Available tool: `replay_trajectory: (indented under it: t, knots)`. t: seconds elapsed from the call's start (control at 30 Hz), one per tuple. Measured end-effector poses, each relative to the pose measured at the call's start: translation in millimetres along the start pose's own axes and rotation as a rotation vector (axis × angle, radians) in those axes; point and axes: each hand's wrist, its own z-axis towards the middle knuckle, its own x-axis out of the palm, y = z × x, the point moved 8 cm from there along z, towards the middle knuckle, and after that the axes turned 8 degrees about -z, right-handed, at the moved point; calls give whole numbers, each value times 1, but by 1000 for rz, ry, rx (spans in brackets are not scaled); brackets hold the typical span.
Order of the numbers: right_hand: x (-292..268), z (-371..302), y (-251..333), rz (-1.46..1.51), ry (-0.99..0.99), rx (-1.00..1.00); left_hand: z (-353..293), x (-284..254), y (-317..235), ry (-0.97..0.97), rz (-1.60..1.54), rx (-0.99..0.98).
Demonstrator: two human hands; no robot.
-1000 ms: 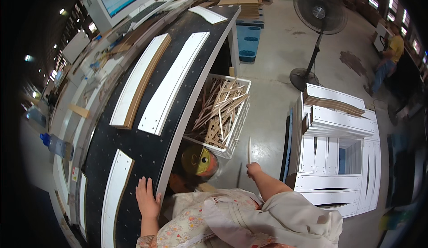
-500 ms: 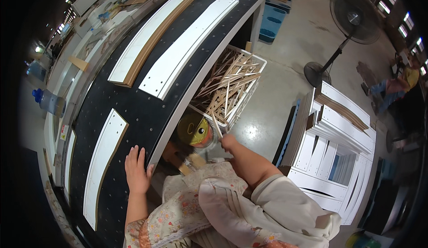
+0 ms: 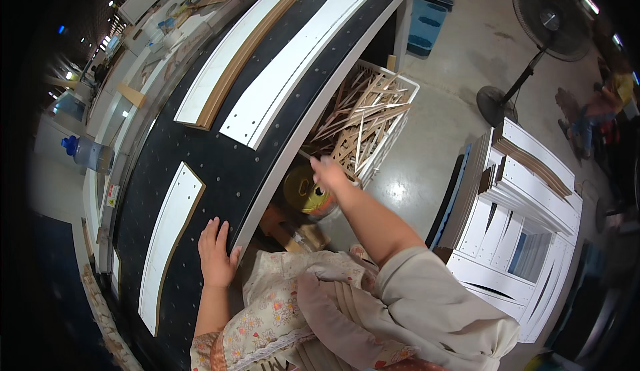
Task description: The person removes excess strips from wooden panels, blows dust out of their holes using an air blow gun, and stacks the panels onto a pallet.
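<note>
My left hand lies flat on the edge of the black table, fingers stretched out, holding nothing. Just left of it rests a white board with one wavy side. My right hand is over the table's right side, next to the near corner of a white basket. Its fingers look loosely apart though slightly blurred, and no strip shows in them. Thin wooden offcut strips fill the basket. Below the right hand stands a round yellow-and-red tin, partly hidden.
Farther up the table lie a stack of white boards and a single white board. White panels are piled at right. A standing fan is behind them, with a seated person at far right.
My right hand has moved up and left, from beside the basket's near end toward the table edge. The light strip by it no longer shows there. My left hand stays on the table.
</note>
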Motion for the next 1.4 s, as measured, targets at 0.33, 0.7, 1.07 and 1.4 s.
replay_trajectory:
  t: [0.33,0.7,1.07,1.4]
  knots:
    - [-187,-129,-249,-930,-24,598,3,3,-7,16,-21,48]
    - [-224,-171,-241,-692,-343,549,6,1,-9,-117,36,317]
    - [-203,-100,-32,-1045,-455,-29,0,6,5,144,-121,-51]
    - [41,-107,242,-928,-531,-987,-41,-60,92,-274,-11,-362]
